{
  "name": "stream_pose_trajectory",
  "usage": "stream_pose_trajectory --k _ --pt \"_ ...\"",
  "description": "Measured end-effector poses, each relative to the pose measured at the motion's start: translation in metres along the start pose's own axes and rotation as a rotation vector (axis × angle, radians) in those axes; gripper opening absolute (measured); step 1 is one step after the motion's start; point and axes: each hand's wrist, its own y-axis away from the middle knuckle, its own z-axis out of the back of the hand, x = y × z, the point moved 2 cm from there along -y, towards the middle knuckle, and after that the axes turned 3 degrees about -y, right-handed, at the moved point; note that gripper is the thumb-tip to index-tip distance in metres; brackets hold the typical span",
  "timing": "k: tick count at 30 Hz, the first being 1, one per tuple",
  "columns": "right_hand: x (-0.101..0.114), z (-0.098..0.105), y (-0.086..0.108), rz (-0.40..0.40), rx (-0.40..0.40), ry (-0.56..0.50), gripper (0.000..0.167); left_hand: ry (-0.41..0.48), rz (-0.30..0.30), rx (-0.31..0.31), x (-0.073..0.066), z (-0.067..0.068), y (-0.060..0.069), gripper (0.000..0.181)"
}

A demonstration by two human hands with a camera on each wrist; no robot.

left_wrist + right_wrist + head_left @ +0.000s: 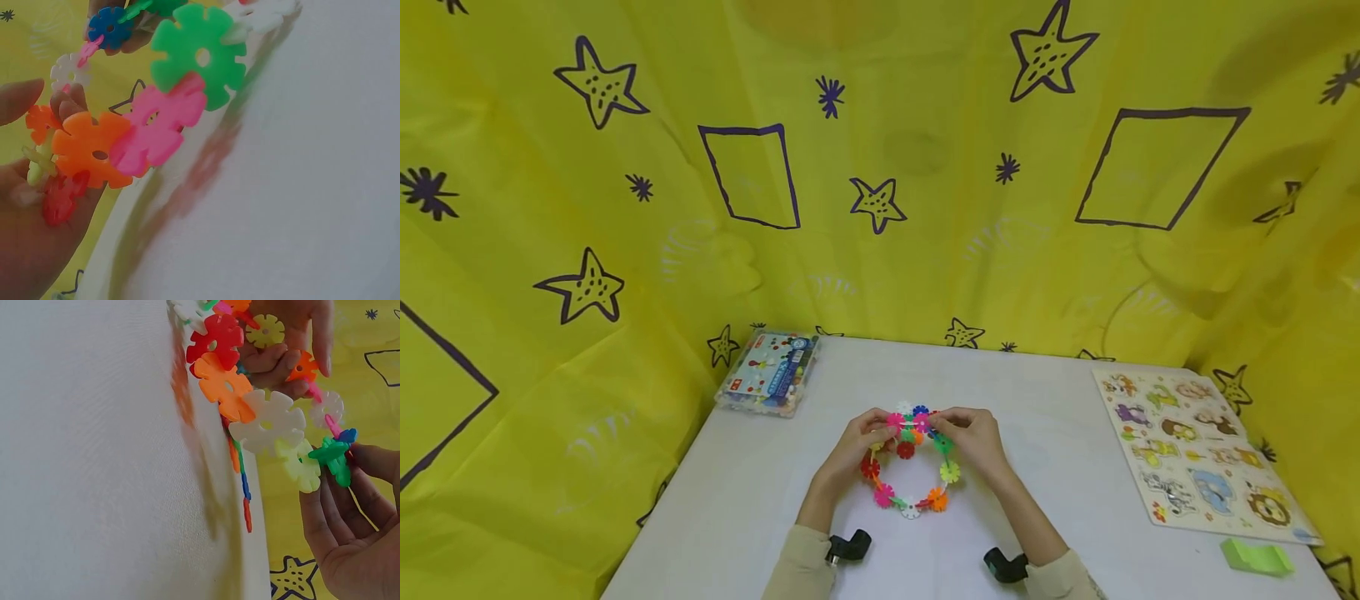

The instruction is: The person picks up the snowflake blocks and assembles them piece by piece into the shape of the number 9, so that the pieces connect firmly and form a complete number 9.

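A ring of colourful interlocking snowflake discs [883,497] is held over the white table between both hands. My left hand [853,450] pinches its upper left part, by an orange disc [94,150] and a pale yellow one in the left wrist view. With thumb and fingers, my right hand [976,440] grips the upper right part, beside green discs [334,456] in the right wrist view. A short strand of discs [244,486] hangs lower in that view. Inside the ring's top, a red disc [906,450] shows in the head view. Fingers hide some of the joins.
A clear box of discs with a printed label [767,373] lies at the table's back left. On the right lies an animal picture puzzle board [1202,450], with a light green block [1257,557] in front of it. A yellow patterned curtain [880,275] surrounds the table.
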Motion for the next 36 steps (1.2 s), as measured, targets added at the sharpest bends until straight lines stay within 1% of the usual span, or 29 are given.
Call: stream_pose_trajectory --k 2,4,8,11,14,16,18,21,24,27,31,36 --pt "-0.001 0.001 -0.002 0.0 -0.006 0.009 0.012 -0.002 -0.003 0.01 0.001 0.0 0.0 0.024" --pt "-0.003 0.002 -0.004 -0.002 -0.018 0.046 0.012 -0.012 -0.007 0.013 0.001 0.0 0.0 0.025" --pt "-0.009 0.006 -0.011 0.016 -0.02 0.2 0.011 -0.031 -0.012 0.002 0.001 0.002 0.0 0.028" --pt "-0.014 0.007 -0.019 0.01 0.016 0.338 0.018 -0.036 -0.003 -0.009 0.001 0.002 0.001 0.031" --pt "-0.019 0.007 -0.028 -0.009 0.073 0.444 0.028 -0.03 0.014 -0.011 0.001 0.001 0.002 0.034" --pt "-0.021 0.006 -0.033 -0.006 0.103 0.508 0.031 -0.029 0.026 -0.012 0.001 0.0 0.002 0.035" --pt "-0.021 0.005 -0.038 0.006 0.124 0.55 0.031 -0.026 0.03 -0.011 0.002 -0.001 0.002 0.036" --pt "-0.02 0.003 -0.042 0.022 0.137 0.602 0.025 -0.025 0.029 -0.007 0.002 -0.003 0.001 0.036" --pt "-0.019 0.003 -0.045 0.035 0.121 0.623 0.021 -0.019 0.02 -0.002 0.003 -0.004 0.0 0.036" --pt "-0.018 0.004 -0.046 0.031 0.09 0.6 0.019 -0.013 0.016 -0.012 0.004 -0.005 -0.001 0.036" --pt "-0.02 0.006 -0.045 0.023 0.052 0.511 0.016 -0.018 0.015 -0.038 0.004 -0.005 0.0 0.037" --pt "-0.018 0.009 -0.042 0.065 -0.008 0.381 0.009 -0.03 0.004 -0.043 0.003 -0.006 -0.001 0.036"
